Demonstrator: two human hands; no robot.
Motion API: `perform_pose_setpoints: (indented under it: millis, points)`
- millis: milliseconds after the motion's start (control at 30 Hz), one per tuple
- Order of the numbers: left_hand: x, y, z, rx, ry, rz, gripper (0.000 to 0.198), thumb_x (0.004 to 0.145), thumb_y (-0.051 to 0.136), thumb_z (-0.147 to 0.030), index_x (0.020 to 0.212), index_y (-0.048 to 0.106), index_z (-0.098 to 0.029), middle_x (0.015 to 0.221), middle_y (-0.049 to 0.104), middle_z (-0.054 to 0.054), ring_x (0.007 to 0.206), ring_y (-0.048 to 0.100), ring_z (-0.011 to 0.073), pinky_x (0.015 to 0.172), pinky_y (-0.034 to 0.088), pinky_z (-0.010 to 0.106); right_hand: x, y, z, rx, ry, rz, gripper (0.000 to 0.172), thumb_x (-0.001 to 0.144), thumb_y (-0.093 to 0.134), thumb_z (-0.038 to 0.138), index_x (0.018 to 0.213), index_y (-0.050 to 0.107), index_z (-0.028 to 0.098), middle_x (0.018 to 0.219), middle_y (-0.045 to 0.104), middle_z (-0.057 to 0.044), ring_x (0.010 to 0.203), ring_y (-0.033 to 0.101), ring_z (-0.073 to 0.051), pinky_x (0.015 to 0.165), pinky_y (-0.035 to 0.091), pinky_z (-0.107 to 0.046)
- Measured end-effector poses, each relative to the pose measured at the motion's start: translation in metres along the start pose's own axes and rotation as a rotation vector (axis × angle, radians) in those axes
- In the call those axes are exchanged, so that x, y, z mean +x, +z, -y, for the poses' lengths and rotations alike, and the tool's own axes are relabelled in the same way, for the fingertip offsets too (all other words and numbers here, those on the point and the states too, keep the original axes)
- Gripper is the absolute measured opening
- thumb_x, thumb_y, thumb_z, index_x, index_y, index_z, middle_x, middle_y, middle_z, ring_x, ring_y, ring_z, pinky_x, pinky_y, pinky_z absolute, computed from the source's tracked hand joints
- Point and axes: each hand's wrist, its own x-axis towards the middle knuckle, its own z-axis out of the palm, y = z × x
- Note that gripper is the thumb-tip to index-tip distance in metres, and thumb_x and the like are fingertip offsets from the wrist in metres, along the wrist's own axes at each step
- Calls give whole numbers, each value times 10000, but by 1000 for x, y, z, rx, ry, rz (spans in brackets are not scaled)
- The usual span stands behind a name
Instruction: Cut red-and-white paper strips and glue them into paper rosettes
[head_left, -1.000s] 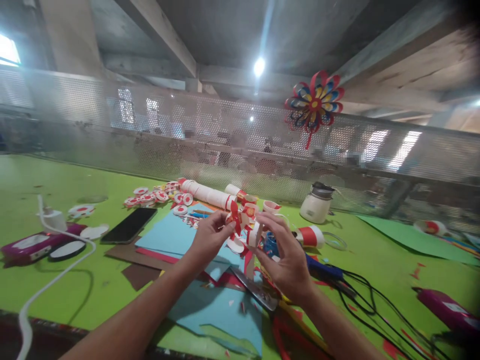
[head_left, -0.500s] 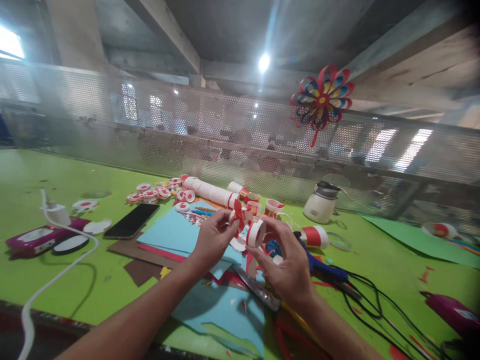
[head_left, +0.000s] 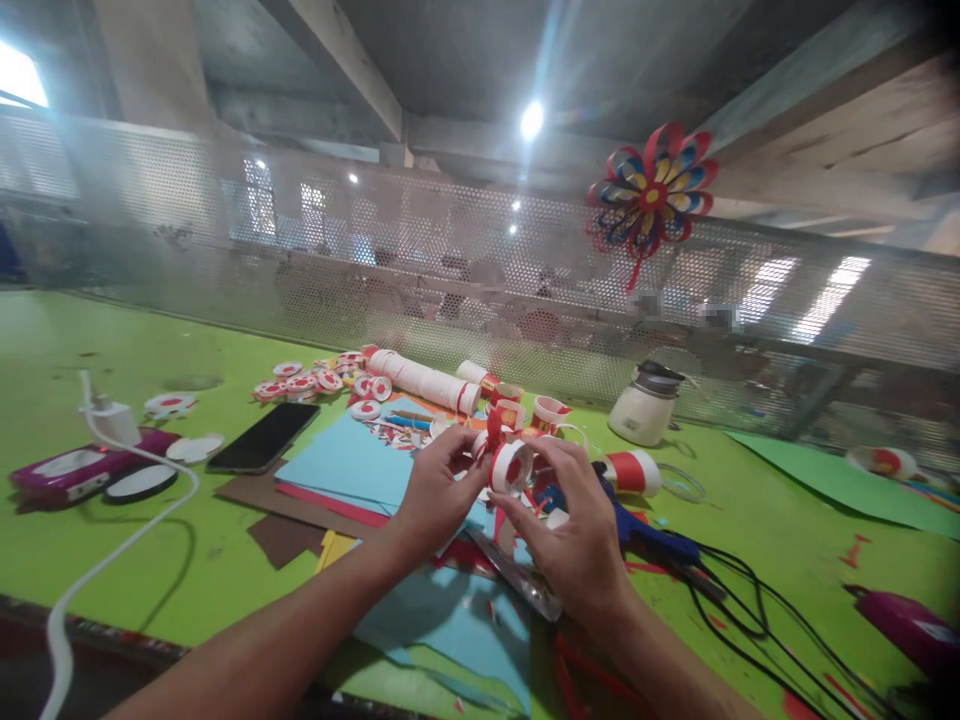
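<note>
Both of my hands meet over the middle of a green table [head_left: 135, 560]. My left hand [head_left: 439, 490] pinches a red-and-white paper piece [head_left: 501, 450] from the left. My right hand [head_left: 581, 530] curls its fingers round the same piece from the right, at a white ring with a red disc. Under them lie blue paper sheets [head_left: 352, 470] over red and brown sheets. A pair of scissors [head_left: 517, 580] lies on the paper just below my right hand.
Behind the hands lie a stack of white paper cups [head_left: 424, 382], several red-and-white discs [head_left: 307, 383] and loose cups [head_left: 630, 470]. A black phone [head_left: 262, 438] and white charger cable [head_left: 112, 545] lie left. A blue glue gun [head_left: 652, 540] and black cables [head_left: 750, 600] lie right. A mesh fence [head_left: 300, 260] bounds the far edge.
Both hands have come down closer to the paper sheets with the red-and-white piece. The grip looks the same throughout.
</note>
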Motion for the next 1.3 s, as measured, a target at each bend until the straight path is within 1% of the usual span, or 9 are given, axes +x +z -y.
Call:
perform_pose_setpoints:
  millis: [300,467,567,733,867,933,1000,1167,1300]
  points:
    - [-2,2,1,-18,0,4,139,791,598,-279,889,602,-179,848,609,37,770,574,154,712,463,258,1,0,2,-13,-24,17,470,786,625,132,1216,475,248,1148,528,-95,1077,509,-262,884,463,-492]
    - [-2,0,-1,-20,-26,63,268,791,594,-260,1050,627,-201,972,654,61,880,597,189,797,464,296,2,1,-1,4,-8,9,464,784,628,136,1211,491,254,1137,528,-92,1061,518,-257,865,478,-474]
    - [-1,-1,-3,-57,-60,108,307,787,591,-248,1088,628,-201,1030,660,65,927,601,201,827,463,304,1,2,-4,0,-2,7,478,777,638,140,1215,496,266,1126,530,-82,1053,522,-255,872,472,-470]
    - [1,1,-5,-167,-130,133,259,754,625,-254,1002,673,-196,971,681,44,880,615,188,834,464,304,1,2,-6,-30,2,28,485,765,662,151,1213,508,254,1113,541,-81,1045,527,-249,878,467,-447]
    - [3,4,-4,-286,-317,143,262,699,683,-294,930,691,-173,832,690,37,747,617,174,723,489,301,1,3,-12,-64,18,72,471,764,684,207,1205,520,233,1096,545,-88,1036,528,-252,881,463,-442]
    - [2,4,-5,-354,-419,154,290,681,700,-308,931,694,-161,814,688,49,719,616,170,708,492,308,2,3,-15,-85,28,94,465,764,692,252,1199,529,229,1073,551,-88,1017,531,-255,867,469,-445]
    - [2,4,-5,-423,-472,175,287,674,708,-303,915,700,-148,831,687,69,731,621,172,731,492,320,2,2,-19,-111,34,116,467,763,695,292,1198,537,229,1057,556,-88,1002,532,-258,859,470,-452]
    - [1,2,-3,-542,-514,229,152,691,670,-224,799,708,-125,807,679,81,743,622,163,784,484,333,4,0,-21,-145,49,176,446,779,677,318,1199,558,228,1019,566,-88,944,550,-252,815,486,-444]
    - [0,3,1,-602,-594,189,32,641,638,-108,639,670,-109,711,649,59,691,596,138,778,495,327,8,-3,-23,-158,84,248,385,792,658,325,1151,599,200,951,584,-88,874,561,-238,766,496,-418]
